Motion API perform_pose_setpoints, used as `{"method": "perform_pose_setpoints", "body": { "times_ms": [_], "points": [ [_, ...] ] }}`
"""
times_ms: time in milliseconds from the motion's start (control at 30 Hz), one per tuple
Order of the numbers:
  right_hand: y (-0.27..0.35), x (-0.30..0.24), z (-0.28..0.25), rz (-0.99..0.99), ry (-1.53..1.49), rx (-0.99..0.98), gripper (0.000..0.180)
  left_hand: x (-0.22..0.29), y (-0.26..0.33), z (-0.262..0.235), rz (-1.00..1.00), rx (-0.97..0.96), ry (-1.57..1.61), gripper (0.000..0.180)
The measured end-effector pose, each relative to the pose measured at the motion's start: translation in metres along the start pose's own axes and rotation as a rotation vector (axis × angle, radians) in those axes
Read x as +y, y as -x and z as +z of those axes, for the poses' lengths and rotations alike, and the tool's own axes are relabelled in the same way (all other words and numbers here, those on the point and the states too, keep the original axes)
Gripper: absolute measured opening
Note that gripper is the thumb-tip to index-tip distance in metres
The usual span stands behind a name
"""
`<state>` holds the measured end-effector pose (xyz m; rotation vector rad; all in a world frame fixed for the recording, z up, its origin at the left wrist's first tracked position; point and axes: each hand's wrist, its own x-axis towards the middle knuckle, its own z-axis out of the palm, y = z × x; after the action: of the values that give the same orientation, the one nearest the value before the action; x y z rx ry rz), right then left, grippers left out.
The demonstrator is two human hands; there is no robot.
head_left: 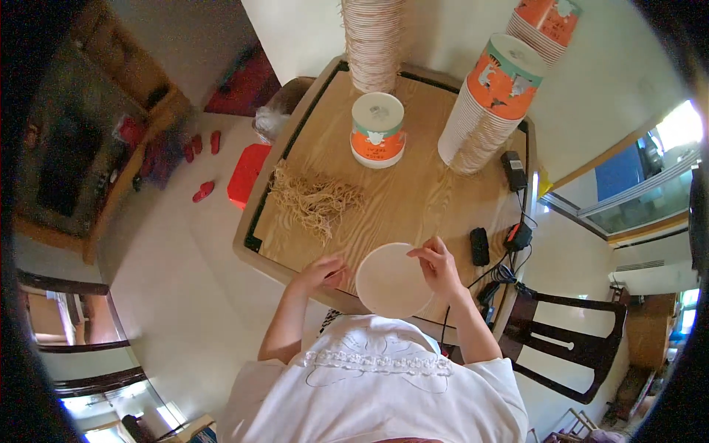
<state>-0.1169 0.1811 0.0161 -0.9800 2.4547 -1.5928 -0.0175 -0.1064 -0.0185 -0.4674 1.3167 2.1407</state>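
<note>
My right hand (439,267) pinches the upper right rim of a round pale paper bowl (391,282), held upside down near the table's front edge. My left hand (322,272) rests on the wooden table (421,199) just left of the bowl, fingers curled around what looks like a thin strand; the strand is too small to be sure. A loose pile of tan strings (316,199) lies on the table beyond my left hand. One upturned orange and white paper bowl (377,130) stands farther back.
Tall stacks of paper bowls (374,40) (493,103) (548,26) stand at the back of the table. A black remote (480,246), a power adapter (514,170) and cables lie at the right edge. A dark chair (572,343) is at right, a red stool (246,174) at left.
</note>
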Motion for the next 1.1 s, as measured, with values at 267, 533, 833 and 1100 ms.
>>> {"method": "perform_pose_setpoints", "body": {
  "times_ms": [267,533,833,1100],
  "points": [
    [0.023,0.001,0.012,0.373,0.172,0.205,0.019,0.008,0.024,-0.019,0.417,-0.03,0.064,0.023],
    [0.067,-0.041,0.036,0.489,0.038,-0.377,0.021,0.031,0.029,0.003,0.76,-0.075,0.349,0.022],
    [-0.011,-0.084,0.009,0.081,-0.207,0.007,0.016,0.067,0.051,0.082,0.659,0.076,-0.214,0.032],
    [-0.018,0.025,0.028,0.262,0.449,0.052,0.016,0.05,0.043,0.079,0.607,0.082,-0.297,0.032]
  ]
}}
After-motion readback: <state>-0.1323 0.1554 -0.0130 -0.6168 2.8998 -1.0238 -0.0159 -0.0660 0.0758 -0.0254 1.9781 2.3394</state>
